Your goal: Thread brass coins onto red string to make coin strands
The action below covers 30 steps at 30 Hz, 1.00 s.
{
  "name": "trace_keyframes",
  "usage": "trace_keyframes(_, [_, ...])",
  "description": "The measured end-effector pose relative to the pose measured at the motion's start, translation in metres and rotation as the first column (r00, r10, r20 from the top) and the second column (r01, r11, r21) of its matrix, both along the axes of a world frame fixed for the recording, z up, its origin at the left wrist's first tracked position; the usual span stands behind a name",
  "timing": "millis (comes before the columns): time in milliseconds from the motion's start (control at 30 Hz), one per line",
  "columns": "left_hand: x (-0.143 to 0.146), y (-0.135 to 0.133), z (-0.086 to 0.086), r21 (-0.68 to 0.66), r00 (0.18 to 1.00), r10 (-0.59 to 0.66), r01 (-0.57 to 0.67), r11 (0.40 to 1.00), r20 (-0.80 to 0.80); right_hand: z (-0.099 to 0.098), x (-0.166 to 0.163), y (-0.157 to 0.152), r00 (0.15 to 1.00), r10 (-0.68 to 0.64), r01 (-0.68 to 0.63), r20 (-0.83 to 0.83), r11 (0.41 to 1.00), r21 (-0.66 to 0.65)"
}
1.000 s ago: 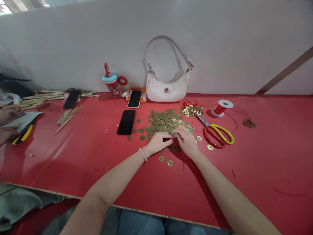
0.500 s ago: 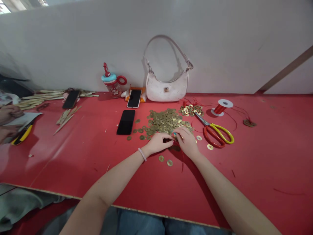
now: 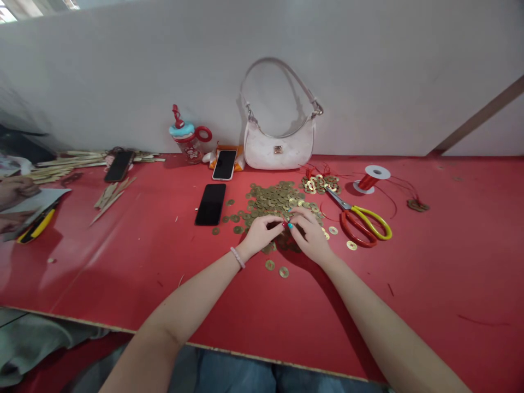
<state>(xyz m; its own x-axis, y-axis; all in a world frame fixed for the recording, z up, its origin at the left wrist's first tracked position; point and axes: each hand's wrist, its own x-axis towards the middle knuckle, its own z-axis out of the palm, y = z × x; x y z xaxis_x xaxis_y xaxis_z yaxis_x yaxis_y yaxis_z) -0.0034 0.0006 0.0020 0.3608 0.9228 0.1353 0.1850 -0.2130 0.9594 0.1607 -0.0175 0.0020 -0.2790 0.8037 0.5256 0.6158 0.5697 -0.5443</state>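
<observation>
Over the near edge of a pile of brass coins with holes (image 3: 272, 199), my left hand (image 3: 262, 232) and my right hand (image 3: 311, 234) meet fingertip to fingertip. Both are closed in a pinch on thin red cord, which the fingers now mostly hide. Coins lie under and around the fingers, and two loose coins (image 3: 284, 272) rest just in front. Right of the pile are scissors (image 3: 362, 221) with one red and one yellow handle. Behind their blades sits a bunch of coins tied with red cord (image 3: 315, 184).
A spool of red cord (image 3: 372, 177) stands at right, near a small tied coin bundle (image 3: 417, 205). Behind are a white handbag (image 3: 280, 147), a cup (image 3: 190, 143) and a phone (image 3: 225, 165); another phone (image 3: 210, 204) lies nearer. At far left, another person's hands (image 3: 18, 194) hold a yellow-black cutter (image 3: 39, 225).
Both hands have shifted slightly away from me and their fingertips have come together. The red cord ends that hung below my right hand no longer show, and coins beneath are more visible.
</observation>
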Motion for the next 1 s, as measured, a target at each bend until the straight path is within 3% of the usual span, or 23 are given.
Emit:
trace_keyframes(700, [0.0012,-0.0012,0.0000,-0.061,0.996,0.012,-0.007,0.998,0.085,0.0012,-0.0017,-0.0014,0.999,0.037,-0.037,0.005,0.999,-0.013])
trace_keyframes(1000, [0.0023,-0.0046,0.0028,0.084,0.995,-0.010,0.019,0.996,-0.104,0.0007,-0.0012,0.0031,0.994,0.011,-0.017,-0.106,0.998,-0.063])
